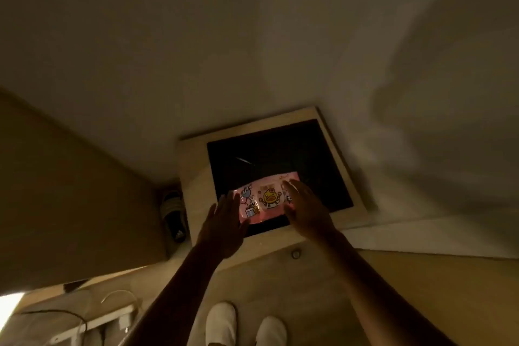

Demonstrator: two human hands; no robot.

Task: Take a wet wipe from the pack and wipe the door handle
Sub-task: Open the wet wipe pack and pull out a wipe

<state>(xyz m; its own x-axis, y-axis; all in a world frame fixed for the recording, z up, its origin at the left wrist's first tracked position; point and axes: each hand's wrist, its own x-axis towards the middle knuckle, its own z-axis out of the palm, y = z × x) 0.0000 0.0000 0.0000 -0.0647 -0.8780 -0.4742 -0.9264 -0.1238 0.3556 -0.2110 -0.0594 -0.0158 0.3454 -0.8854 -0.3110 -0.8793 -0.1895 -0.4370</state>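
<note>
White slippers at bottom edge, soft, rounded. Left hand reaches to left end of pack, fingers spread, flat, gripping nothing. Right hand over pack's right end, fingers loosely extended; whether touching, cannot tell. Pack: glossy pink plastic, rectangular, cartoon duck print, lying on dark square panel of pale wooden surface. Dark sandal left of it. Dim plain wall beyond.
</note>
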